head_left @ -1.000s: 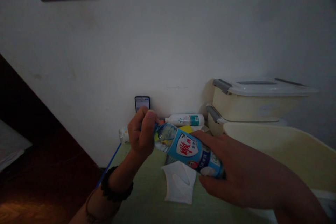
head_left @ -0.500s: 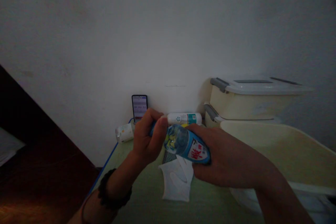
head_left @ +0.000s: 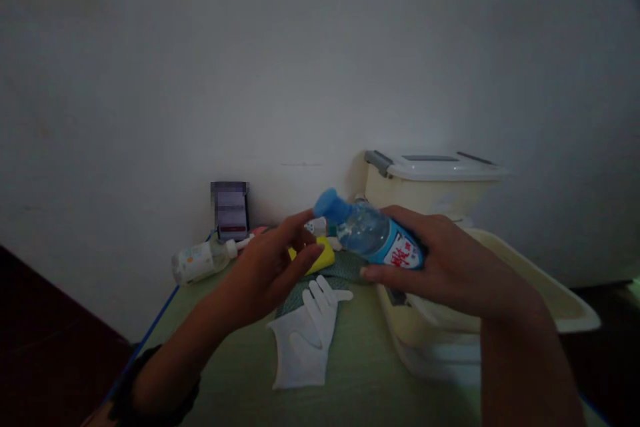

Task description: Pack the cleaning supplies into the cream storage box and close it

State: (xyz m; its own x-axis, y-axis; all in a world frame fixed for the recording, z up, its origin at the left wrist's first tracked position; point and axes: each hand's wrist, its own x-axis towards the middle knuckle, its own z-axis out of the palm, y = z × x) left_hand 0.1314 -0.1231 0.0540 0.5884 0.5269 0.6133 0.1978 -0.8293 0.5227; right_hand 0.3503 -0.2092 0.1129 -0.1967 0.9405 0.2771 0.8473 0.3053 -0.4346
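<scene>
A clear detergent bottle (head_left: 367,233) with a blue cap and a blue label with red lettering is tilted, its cap toward the upper left. My right hand (head_left: 435,260) is wrapped round its lower part. My left hand (head_left: 280,267) is beside the cap, fingers apart and slightly curled, with nothing held; its index fingertip is close to the cap's rim, and whether it touches I cannot tell. Below them a white glove (head_left: 307,340) lies on the green tabletop (head_left: 240,373), partly over a dark grey-green cloth (head_left: 350,267). A yellow object (head_left: 323,257) shows behind the left hand.
A pump bottle (head_left: 200,262) lies on its side at the left, before a phone (head_left: 231,210) propped against the wall. On the right stand a lidded cream storage box (head_left: 425,193) and an open cream bin (head_left: 550,280). A white bottle (head_left: 317,225) is mostly hidden.
My left hand has come off the bottle's cap and opened, moving slightly left. The bottle, still in my right hand, now shows its blue cap. The view has shifted to the right.
</scene>
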